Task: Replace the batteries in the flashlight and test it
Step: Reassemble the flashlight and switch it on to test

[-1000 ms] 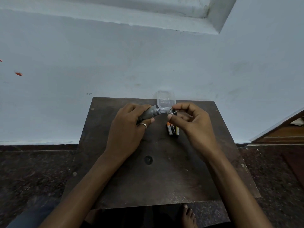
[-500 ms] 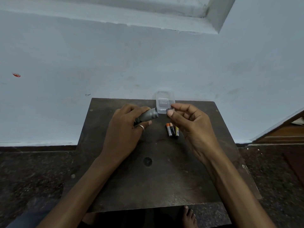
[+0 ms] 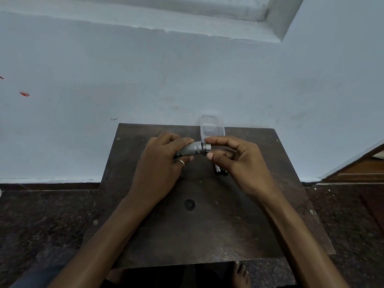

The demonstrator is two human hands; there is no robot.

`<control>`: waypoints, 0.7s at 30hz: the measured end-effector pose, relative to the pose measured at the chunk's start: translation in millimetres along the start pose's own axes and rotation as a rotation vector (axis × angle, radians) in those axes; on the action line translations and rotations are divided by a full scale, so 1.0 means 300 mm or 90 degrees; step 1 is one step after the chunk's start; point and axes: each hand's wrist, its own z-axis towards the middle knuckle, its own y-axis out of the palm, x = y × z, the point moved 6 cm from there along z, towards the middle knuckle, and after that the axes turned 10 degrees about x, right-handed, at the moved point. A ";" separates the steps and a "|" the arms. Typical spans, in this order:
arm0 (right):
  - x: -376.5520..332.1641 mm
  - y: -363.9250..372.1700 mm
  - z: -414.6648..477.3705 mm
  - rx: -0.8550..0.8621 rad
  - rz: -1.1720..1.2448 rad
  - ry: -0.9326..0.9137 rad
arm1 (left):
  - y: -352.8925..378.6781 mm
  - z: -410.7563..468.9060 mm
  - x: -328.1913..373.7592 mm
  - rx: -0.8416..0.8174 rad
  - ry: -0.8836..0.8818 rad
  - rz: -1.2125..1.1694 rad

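My left hand [image 3: 160, 165] grips a grey knurled flashlight body [image 3: 190, 150], held roughly level above the dark wooden board [image 3: 207, 225]. My right hand [image 3: 239, 161] pinches the small end cap [image 3: 207, 146] between thumb and forefinger, pressed against the open end of the flashlight body. A few loose batteries [image 3: 219, 170] lie on the board under my right hand, mostly hidden by it.
A small clear plastic case [image 3: 212, 127] stands at the board's far edge against the pale blue wall. The board rests on a dark speckled floor. A bare foot [image 3: 241, 275] shows below the near edge. A wooden door frame [image 3: 357, 169] is at the right.
The cap in my right hand has moved left and now meets the end of the flashlight body. My right hand now covers most of the batteries.
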 end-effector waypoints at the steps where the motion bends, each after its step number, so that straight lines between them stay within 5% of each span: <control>1: 0.002 -0.002 0.003 0.003 -0.010 -0.007 | 0.001 -0.001 0.001 -0.003 0.003 0.001; 21: 0.028 -0.019 0.013 -0.010 0.040 0.033 | -0.021 0.010 0.014 0.038 0.024 -0.029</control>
